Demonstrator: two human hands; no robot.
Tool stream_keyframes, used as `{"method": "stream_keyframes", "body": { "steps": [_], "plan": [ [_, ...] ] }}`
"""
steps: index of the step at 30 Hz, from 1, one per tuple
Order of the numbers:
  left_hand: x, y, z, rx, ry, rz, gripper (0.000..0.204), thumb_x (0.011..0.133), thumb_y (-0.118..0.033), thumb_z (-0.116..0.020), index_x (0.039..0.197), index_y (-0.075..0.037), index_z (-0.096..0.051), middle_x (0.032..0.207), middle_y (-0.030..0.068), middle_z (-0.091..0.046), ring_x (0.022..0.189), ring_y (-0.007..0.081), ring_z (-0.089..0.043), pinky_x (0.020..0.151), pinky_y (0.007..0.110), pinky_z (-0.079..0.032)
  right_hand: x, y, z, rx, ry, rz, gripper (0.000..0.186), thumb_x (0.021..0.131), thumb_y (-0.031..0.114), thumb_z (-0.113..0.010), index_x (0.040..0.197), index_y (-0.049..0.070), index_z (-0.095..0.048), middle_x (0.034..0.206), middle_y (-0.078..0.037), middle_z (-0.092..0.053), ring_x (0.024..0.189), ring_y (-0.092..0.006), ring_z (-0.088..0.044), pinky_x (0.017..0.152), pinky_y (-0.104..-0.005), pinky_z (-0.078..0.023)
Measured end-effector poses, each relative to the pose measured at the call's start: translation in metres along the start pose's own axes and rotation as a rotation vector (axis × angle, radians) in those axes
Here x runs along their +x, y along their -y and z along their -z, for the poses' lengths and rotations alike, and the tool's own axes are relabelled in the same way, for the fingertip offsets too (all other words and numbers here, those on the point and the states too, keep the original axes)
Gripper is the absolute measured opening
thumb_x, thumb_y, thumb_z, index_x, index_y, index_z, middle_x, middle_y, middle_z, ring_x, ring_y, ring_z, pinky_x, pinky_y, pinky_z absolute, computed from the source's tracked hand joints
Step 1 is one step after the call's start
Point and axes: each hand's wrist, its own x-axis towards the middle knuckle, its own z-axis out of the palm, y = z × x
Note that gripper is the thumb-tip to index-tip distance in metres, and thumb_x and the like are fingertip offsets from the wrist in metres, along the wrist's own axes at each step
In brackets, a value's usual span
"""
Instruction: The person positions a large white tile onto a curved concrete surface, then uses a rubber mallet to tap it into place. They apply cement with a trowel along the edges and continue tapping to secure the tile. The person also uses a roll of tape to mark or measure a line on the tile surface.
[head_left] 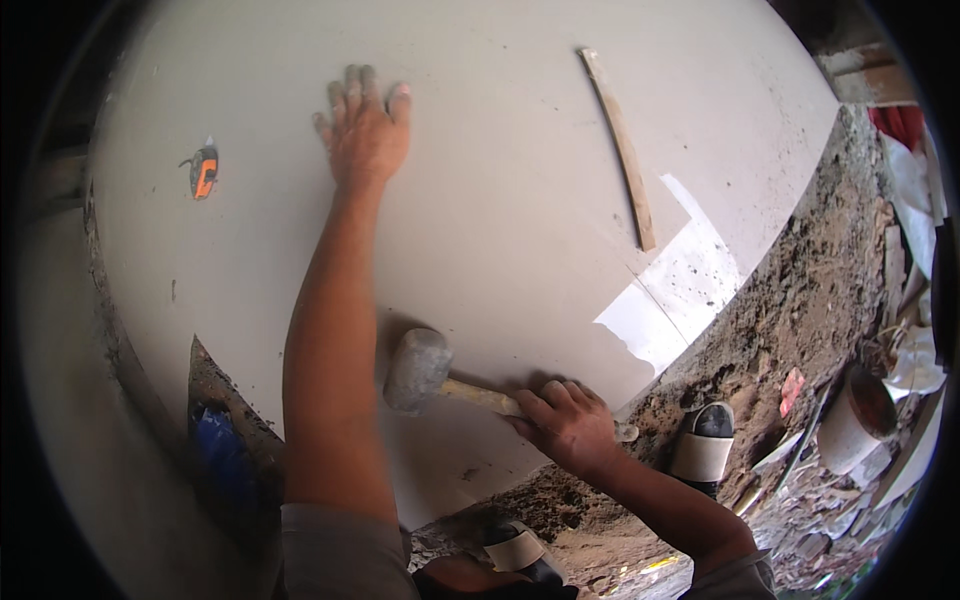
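My left hand (365,135) lies flat on a large light grey tiled surface (480,200), fingers spread and holding nothing. Lower down, my right hand (570,425) is closed round the wooden handle of a mallet (418,368). The mallet's thick grey head points left, close beside my left forearm, low over the tiles or resting on them; I cannot tell which. A tape measure (204,170), orange and black, sits to the left of my left hand. Off to the right lies a thin wooden strip (618,150).
A white patch (680,285) marks the surface's right edge. Beyond it is rough soil (790,270) with debris and a whitish bucket (856,420). My sandalled feet (703,445) stand along the near edge. Something blue (222,450) lies in a dark gap at lower left.
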Motion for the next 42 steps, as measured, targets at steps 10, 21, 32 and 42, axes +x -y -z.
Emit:
{"method": "stream_keyframes", "body": {
  "steps": [10,21,32,42],
  "plan": [
    [0.036,-0.003,0.009,-0.122,-0.016,0.239,0.078,0.096,-0.055,-0.033,0.15,-0.002,-0.02,0.159,0.0108,-0.016,0.148,0.0265,-0.009,0.12,0.048,-0.005,0.155,-0.143,0.147,-0.245,-0.525,-0.384,0.061,0.102,0.046,-0.034,0.141,0.0,-0.041,0.147,-0.024,-0.037,0.14,-0.0375,-0.029,0.112,-0.053,-0.025],
    [0.086,-0.002,0.0,-0.073,-0.007,-0.181,0.073,0.097,-0.059,-0.029,0.151,-0.01,-0.024,0.159,0.005,-0.02,0.148,0.0216,-0.012,0.121,0.043,-0.009,0.206,-0.197,0.142,-0.665,-0.384,-0.454,0.074,0.097,0.059,-0.029,0.152,0.011,-0.023,0.157,-0.012,-0.023,0.147,-0.0293,-0.014,0.119,-0.0482,-0.008],
    [0.087,0.033,-0.013,-0.107,-0.069,0.145,0.071,0.098,-0.055,-0.027,0.153,-0.01,-0.02,0.16,0.0083,-0.018,0.148,0.0255,-0.012,0.121,0.044,-0.007,0.209,-0.191,0.145,-0.657,-0.402,-0.434,0.072,0.098,0.057,-0.03,0.152,0.01,-0.024,0.157,-0.013,-0.024,0.147,-0.0317,-0.015,0.119,-0.0483,-0.01],
    [-0.153,0.344,0.009,0.146,-0.027,1.028,0.069,0.099,-0.054,-0.032,0.145,-0.003,-0.035,0.147,0.0199,-0.038,0.136,0.0344,-0.036,0.11,0.048,-0.034,0.209,-0.204,0.142,-0.636,-0.41,-0.456,0.076,0.096,0.062,-0.03,0.153,0.013,-0.022,0.158,-0.012,-0.022,0.147,-0.0304,-0.014,0.119,-0.048,-0.009]
  ]
}}
